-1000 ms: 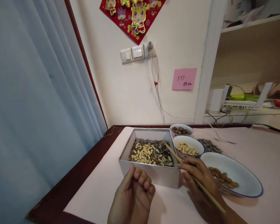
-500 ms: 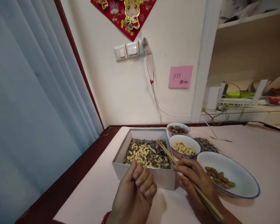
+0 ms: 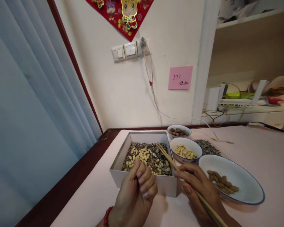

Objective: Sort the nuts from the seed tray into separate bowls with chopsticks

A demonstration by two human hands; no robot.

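My right hand (image 3: pixel 200 189) grips a pair of wooden chopsticks (image 3: pixel 167 154), their tips over the far right part of an open grey box (image 3: pixel 165 186). Sunflower seeds (image 3: pixel 153 148) cover the inside of the box, with peanuts (image 3: pixel 142 154) in their shells and a few brown nuts among them. Nothing shows between the chopstick tips. In front of the box, my left hand (image 3: pixel 138 189) is curled into a loose fist, thumb up, with nothing visible in it. It hides part of the box's near wall.
Right of the box stand a bowl of round brown nuts (image 3: pixel 179 131), a bowl of peanuts (image 3: pixel 186 152) and an oval dish (image 3: pixel 248 186) with almonds (image 3: pixel 222 183). A heap of sunflower seeds (image 3: pixel 207 147) lies on the pink sheet (image 3: pixel 85 192). A white cable (image 3: pixel 191 119) trails onto the table.
The view has shifted slightly, so the wall and box appear a little further left. Both hands keep nearly the same pose, with the chopsticks still over the box.
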